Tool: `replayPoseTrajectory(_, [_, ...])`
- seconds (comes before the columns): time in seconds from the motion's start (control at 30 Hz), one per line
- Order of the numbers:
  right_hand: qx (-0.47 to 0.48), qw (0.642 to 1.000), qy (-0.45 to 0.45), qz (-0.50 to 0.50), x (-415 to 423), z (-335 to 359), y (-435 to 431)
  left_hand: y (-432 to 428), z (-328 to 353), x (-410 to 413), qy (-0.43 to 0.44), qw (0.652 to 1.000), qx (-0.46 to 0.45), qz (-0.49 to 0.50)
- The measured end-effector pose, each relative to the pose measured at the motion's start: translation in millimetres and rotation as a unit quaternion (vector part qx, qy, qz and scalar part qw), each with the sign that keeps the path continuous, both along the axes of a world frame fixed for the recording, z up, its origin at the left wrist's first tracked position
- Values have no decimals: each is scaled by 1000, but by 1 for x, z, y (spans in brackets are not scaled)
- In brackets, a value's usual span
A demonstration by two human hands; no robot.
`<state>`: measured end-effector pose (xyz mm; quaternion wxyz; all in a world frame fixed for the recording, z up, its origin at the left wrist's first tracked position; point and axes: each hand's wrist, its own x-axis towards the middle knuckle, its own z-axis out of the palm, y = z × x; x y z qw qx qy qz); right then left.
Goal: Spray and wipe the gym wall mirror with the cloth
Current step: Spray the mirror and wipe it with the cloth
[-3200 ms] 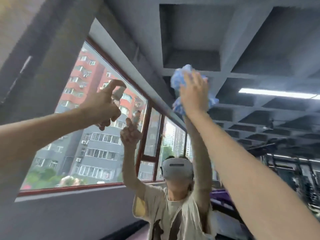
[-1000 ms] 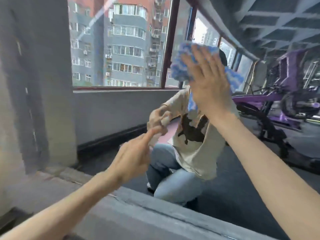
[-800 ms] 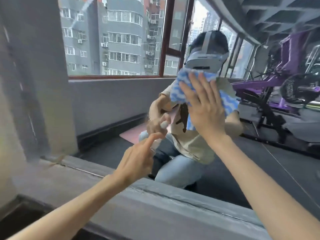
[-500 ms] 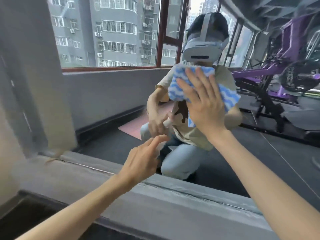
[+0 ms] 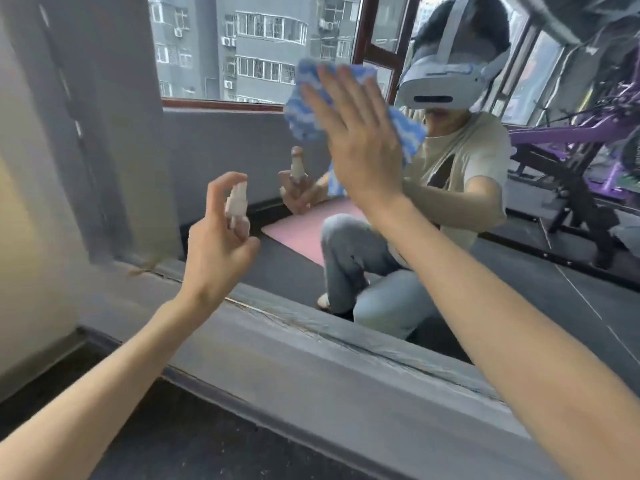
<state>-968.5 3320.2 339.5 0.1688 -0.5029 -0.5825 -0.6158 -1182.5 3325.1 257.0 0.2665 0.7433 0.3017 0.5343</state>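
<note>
Where the right hand (image 5: pixel 360 147) lies flat, fingers straight and spread, it presses a crumpled blue-and-white wavy-striped cloth (image 5: pixel 303 116) against the glass of the large gym wall mirror (image 5: pixel 221 150), level with the reflected headset.

Left hand (image 5: pixel 218 247): grasping a small white plastic spray bottle (image 5: pixel 237 202), fingers curled round the body, forefinger arched over the pump head. The bottle is upright and short of the glass, down and to the left of the cloth.

Step in hand, as judged: wiping, with a fresh spray at the ready. To do it well:
- hold the palm flat so the cloth bears evenly;
- work in overlapping passes;
- mist the glass beside the cloth, not the wiping hand;
- carry strokes down to the bottom edge.

Surface: glass reflective throughout; streaks or droplets cannot be made out. Below it, a grey painted ledge (image 5: pixel 311 382), scuffed along the joint.

Room, seen in reflection: dark-framed windows (image 5: pixel 375 50) onto apartment blocks, a pink floor mat (image 5: pixel 304 233), a purple exercise machine (image 5: pixel 568 133), dark flooring.
</note>
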Motion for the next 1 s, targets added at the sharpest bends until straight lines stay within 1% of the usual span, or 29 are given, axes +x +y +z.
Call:
replayPoseTrajectory(0.03, [38,999,-9,-7,-6,-4,3,1,-2,-3,-6,1000,-7,-1])
replayPoseTrajectory(0.07, [45,998,-46,-13,-7,-36,0,2,-4,-5,-7,1000,-14,-2])
replayPoseTrajectory(0.1, [-5,994,-102,-35,-7,-88,-5,2,-7,-8,-5,1000,-23,-4])
replayPoseTrajectory(0.13, [-92,982,-159,-39,-5,-150,-15,2,-10,-11,-1,999,-32,-7])
replayPoseTrajectory(0.17, [-196,959,-199,-46,-4,-200,-29,2,-13,-15,1,999,-41,-10])
replayPoseTrajectory(0.2, [-277,936,-212,-48,-2,-230,-38,3,-15,-20,1,999,-48,-13])
replayPoseTrajectory(0.23, [-297,929,-220,-33,-2,-234,-39,4,-14,-24,1,999,-49,-14])
replayPoseTrajectory(0.27, [-283,932,-228,-10,-5,-215,-29,8,-11,-29,1,999,-47,-12])
replayPoseTrajectory(0.3, [-246,941,-231,8,-5,-185,-17,11,-7,-31,2,999,-46,-10])
replayPoseTrajectory(0.33, [-186,957,-222,14,-8,-144,-3,14,-3,-33,1,999,-46,-6])
replayPoseTrajectory(0.37, [-105,980,-167,18,-11,-102,12,17,2,-36,-2,999,-45,-2])
replayPoseTrajectory(0.4, [-36,996,-84,23,-13,-65,23,20,5,-36,-8,999,-43,3])
replayPoseTrajectory(0.43, [11,1000,-10,27,-20,-42,28,22,7,-36,-15,999,-42,6])
replayPoseTrajectory(0.47, [35,999,18,22,-25,-43,27,23,9,-37,-21,999,-44,5])
replayPoseTrajectory(0.5, [21,1000,-17,10,-26,-67,20,22,11,-37,-27,999,-45,-1])
replayPoseTrajectory(0.53, [-48,996,-76,-11,-25,-106,10,22,12,-37,-29,999,-45,-7])
replayPoseTrajectory(0.57, [-131,981,-142,-13,-19,-155,-3,21,12,-39,-25,999,-45,-12])
replayPoseTrajectory(0.6, [-205,962,-181,-6,-14,-194,-16,20,10,-42,-19,999,-46,-15])
replayPoseTrajectory(0.63, [-268,946,-183,3,-12,-218,-25,20,9,-45,-13,999,-46,-17])
replayPoseTrajectory(0.67, [-315,933,-174,5,-15,-219,-22,21,8,-48,-8,999,-45,-18])
replayPoseTrajectory(0.73, [-304,931,-202,26,-34,-188,13,26,7,-53,-6,999,-50,-12])
replayPoseTrajectory(0.77, [-259,941,-216,41,-50,-162,37,28,7,-56,-9,998,-54,-9])
replayPoseTrajectory(0.8, [-207,957,-201,33,-69,-130,64,30,8,-58,-12,999,-53,-4])
replayPoseTrajectory(0.83, [-193,968,-156,16,-90,-94,88,32,9,-60,-16,999,-50,2])
replayPoseTrajectory(0.87, [-215,971,-100,-5,-108,-67,108,35,9,-64,-17,999,-48,10])
replayPoseTrajectory(0.9, [-243,967,-76,-7,-117,-60,125,38,10,-69,-16,999,-45,15])
replayPoseTrajectory(0.93, [-246,966,-76,-1,-123,-64,132,40,10,-74,-14,999,-44,18])
replayPoseTrajectory(0.97, [-253,961,-109,-8,-124,-82,131,43,9,-80,-9,999,-43,22])
replayPoseTrajectory(1.0, [-285,944,-164,1,-122,-112,125,46,7,-86,-3,999,-44,28])
